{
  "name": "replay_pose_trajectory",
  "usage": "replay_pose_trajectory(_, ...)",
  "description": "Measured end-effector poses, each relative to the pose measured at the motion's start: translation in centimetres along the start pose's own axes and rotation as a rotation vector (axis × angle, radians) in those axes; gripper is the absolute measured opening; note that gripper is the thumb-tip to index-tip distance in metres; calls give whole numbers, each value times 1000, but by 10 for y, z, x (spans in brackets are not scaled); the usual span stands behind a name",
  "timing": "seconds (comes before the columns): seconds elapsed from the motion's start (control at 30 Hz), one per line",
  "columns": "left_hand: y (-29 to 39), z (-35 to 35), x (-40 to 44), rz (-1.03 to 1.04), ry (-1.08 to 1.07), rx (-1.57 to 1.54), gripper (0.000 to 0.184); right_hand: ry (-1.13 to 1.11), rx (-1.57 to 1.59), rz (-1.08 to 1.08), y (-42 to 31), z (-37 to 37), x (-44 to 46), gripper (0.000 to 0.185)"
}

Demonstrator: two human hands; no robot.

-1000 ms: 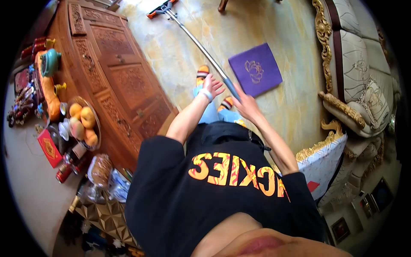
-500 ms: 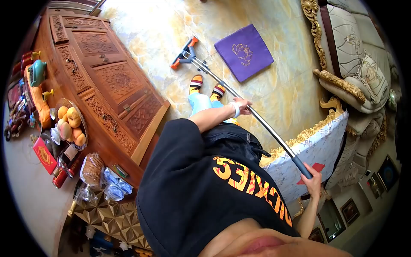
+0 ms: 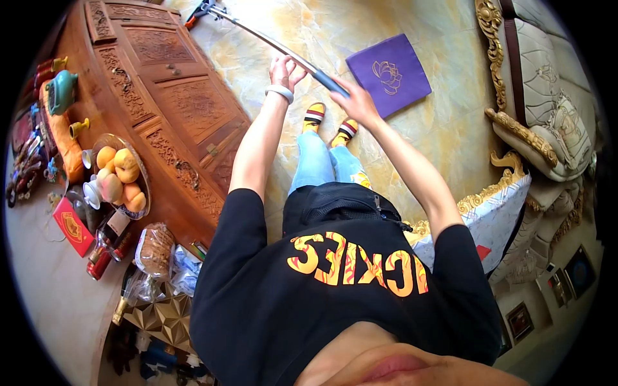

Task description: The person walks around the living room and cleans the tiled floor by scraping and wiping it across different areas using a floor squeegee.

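Observation:
A mop with a metal shaft slants over the floor. Its black and orange head is at the top edge, partly cut off. My right hand is wrapped round the blue-grey grip at the near end. Just below the shaft, my left hand, with a white band on its wrist, has its fingers loosely bent and apart. Whether those fingers touch the shaft I cannot tell. A purple square cushion with a gold lotus lies flat on the floor, close to my right hand.
To the left stands a carved wooden cabinet with a fruit basket, bottles and a bagged loaf on top. A gilt-framed sofa and a cloth-covered, gold-edged table are on the right. Marbled tiles cover the floor.
The mop head has slid away, up and left. My right hand has swung forward from beside the table with the grip. My left hand has moved up-left and its fingers have loosened.

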State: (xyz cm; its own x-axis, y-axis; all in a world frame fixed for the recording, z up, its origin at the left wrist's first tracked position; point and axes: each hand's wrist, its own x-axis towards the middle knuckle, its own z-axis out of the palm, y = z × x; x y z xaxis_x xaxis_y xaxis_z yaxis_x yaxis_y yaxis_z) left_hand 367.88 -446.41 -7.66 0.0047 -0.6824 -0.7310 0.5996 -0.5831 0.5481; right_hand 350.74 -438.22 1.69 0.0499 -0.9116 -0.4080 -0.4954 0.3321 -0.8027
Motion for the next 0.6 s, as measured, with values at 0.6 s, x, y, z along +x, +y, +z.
replay_pose_trajectory(0.6,-133,-17,-64,-394,198,302,56,-348,-417,40,36,-141,-235,56)
